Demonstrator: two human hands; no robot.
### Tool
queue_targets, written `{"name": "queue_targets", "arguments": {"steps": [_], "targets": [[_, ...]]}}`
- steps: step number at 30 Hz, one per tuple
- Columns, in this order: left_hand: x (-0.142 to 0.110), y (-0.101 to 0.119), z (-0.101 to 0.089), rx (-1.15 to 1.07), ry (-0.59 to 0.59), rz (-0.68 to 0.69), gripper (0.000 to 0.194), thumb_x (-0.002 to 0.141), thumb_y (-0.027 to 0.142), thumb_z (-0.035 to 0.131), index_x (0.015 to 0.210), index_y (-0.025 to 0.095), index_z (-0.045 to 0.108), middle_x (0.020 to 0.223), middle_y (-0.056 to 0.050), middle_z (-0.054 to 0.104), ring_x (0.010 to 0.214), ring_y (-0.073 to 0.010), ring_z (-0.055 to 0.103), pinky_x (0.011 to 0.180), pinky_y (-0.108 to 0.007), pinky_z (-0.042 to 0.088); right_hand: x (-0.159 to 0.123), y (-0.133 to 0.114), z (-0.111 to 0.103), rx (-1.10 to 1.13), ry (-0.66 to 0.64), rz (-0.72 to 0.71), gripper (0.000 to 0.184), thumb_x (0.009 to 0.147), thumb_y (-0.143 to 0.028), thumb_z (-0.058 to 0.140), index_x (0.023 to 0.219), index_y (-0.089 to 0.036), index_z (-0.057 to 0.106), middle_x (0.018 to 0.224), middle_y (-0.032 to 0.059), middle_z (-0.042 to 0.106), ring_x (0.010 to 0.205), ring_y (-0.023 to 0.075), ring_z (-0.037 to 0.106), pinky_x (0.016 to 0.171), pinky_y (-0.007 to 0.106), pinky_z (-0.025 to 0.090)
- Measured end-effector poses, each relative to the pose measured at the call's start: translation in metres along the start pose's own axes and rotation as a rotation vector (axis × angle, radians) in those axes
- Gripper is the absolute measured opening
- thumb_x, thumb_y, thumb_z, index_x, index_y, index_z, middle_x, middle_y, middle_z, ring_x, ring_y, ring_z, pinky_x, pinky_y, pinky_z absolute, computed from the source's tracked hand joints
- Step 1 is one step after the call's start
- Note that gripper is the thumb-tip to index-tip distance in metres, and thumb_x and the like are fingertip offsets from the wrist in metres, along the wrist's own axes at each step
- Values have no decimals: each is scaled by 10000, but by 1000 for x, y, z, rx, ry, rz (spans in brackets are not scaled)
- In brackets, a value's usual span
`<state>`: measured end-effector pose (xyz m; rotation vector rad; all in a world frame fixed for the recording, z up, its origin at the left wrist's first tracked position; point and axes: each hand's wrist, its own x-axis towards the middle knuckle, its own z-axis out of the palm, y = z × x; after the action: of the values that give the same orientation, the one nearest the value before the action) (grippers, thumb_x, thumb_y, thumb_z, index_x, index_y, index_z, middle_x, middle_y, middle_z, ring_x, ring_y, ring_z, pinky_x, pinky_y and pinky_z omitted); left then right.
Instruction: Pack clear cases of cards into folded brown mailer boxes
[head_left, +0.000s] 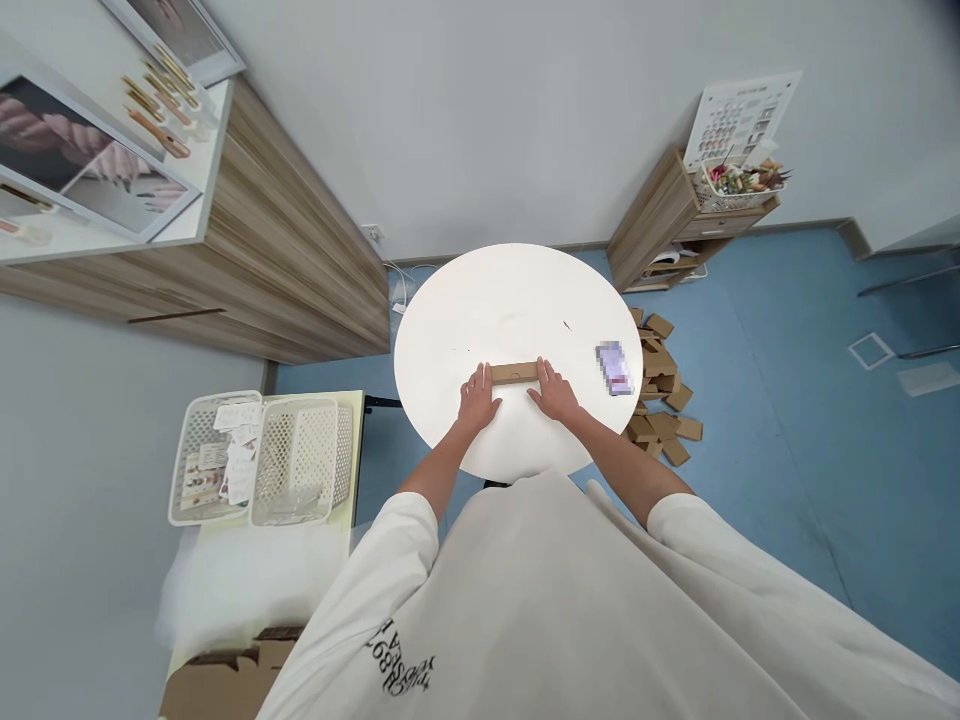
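Observation:
A slim brown cardboard box [514, 373] lies lengthwise across the round white table [495, 290], and its lid side looks closed. My left hand [477, 400] presses against the box's left end, fingers pointing away from me. At the opposite end, my right hand [554, 393] rests its fingertips on the box's right edge. Both hands together grip the box between them, thumbs on the near side. To the right on the tabletop is a purple, blurred-out flat object [614, 368] whose kind I cannot make out.
Small cardboard boxes [660, 370] are heaped on the blue floor right of the table. White plastic baskets [296, 405], one holding cards, stand on a side table at left. A wood cabinet [300, 230] and a small shelf unit [652, 220] flank the table.

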<state>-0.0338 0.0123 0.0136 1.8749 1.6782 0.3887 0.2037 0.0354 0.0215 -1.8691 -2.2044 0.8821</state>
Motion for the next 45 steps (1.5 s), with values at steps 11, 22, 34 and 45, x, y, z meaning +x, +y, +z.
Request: {"name": "queue_targets", "arguments": {"steps": [11, 22, 34, 45], "targets": [[2, 10, -6, 40, -51, -59, 864, 862, 199, 531, 1629, 200, 134, 1604, -213, 320, 1461, -406, 317, 1149, -589, 257, 5, 2, 0, -45, -74, 8, 885, 939, -553, 522, 1642, -217, 103, 1699, 158, 116, 1417, 415, 341, 1114, 574, 327], [20, 16, -15, -58, -83, -232, 641, 902, 207, 508, 1525, 221, 360, 1331, -180, 532, 1238, -346, 520, 1016, -470, 424, 15, -17, -10, 75, 18, 165, 593, 1009, -431, 419, 1552, -200, 373, 1382, 173, 541, 1236, 340, 500, 1026, 462, 429], [-35, -6, 6, -301, -28, -159, 337, 931, 193, 516, 1267, 205, 531, 1330, -140, 528, 1158, -238, 594, 997, -371, 473, -43, -19, 24, 330, 143, 224, 325, 965, -365, 482, 1234, -225, 598, 1220, 88, 665, 1080, 240, 624, 895, 359, 504], [-66, -41, 20, -332, -152, -96, 311, 878, 113, 524, 1173, 196, 577, 1308, -126, 566, 1249, -244, 551, 1075, -397, 429, -79, -20, 71, 316, 97, 307, 387, 945, -280, 506, 1317, -208, 582, 1373, 113, 600, 1186, 241, 613, 1010, 370, 491]]}}
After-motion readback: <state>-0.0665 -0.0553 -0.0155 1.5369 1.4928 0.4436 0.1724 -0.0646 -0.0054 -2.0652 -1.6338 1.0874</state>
